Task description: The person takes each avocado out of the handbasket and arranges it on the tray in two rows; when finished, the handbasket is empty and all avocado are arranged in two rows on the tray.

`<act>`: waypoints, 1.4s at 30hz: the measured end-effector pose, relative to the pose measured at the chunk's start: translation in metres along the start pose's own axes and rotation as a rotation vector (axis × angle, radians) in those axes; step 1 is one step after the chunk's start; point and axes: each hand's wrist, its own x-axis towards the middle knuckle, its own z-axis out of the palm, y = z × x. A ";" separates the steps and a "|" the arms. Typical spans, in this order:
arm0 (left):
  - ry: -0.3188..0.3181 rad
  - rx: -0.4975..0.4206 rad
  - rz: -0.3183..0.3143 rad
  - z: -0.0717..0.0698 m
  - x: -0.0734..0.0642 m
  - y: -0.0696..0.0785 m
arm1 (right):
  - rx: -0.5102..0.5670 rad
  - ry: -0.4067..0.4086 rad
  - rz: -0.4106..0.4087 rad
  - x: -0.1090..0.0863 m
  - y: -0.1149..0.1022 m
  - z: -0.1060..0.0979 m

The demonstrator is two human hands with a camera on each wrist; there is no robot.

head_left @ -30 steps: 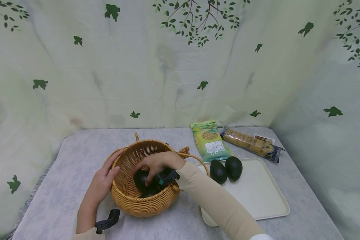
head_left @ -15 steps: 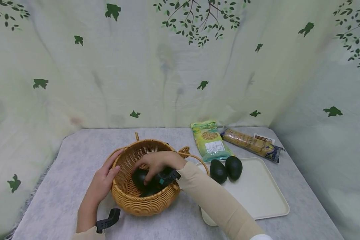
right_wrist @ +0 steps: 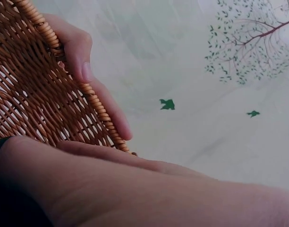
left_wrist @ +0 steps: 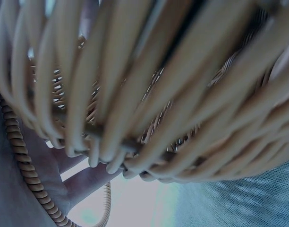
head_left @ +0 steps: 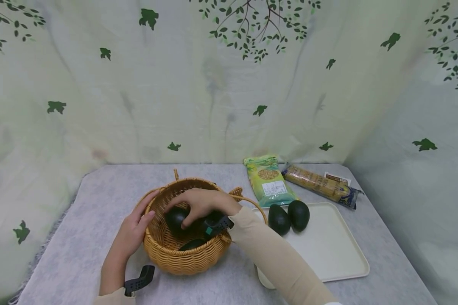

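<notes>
I have the right grip [head_left: 204, 203] down inside the wicker basket [head_left: 187, 263], fingers and thumb curled over a dark avocado [head_left: 174, 218]; a second avocado [head_left: 192, 244] lies just on the near side of that grip, low against the basket wall. My left grip [head_left: 131, 231] is clasped on the basket's rim, to the left of the right grip, with the thumb over the edge. Right of the right grip, the basket's handle [head_left: 260, 212] leans over a corner of a pale tray [head_left: 336, 245], where two more avocados [head_left: 299, 215] sit side by side, touching. Beyond them on the bench [head_left: 118, 182], farther right of both grips, I see a green bag [head_left: 271, 182] and a long packet [head_left: 320, 182].
</notes>
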 end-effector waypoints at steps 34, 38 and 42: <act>-0.002 0.012 0.006 0.001 0.001 -0.002 | 0.050 0.226 -0.125 -0.051 -0.019 -0.004; -0.003 0.011 0.007 0.000 0.002 -0.001 | 0.062 0.240 -0.124 -0.058 -0.019 -0.002; -0.003 0.008 0.002 0.000 0.001 -0.002 | 0.078 0.264 -0.113 -0.064 -0.019 -0.002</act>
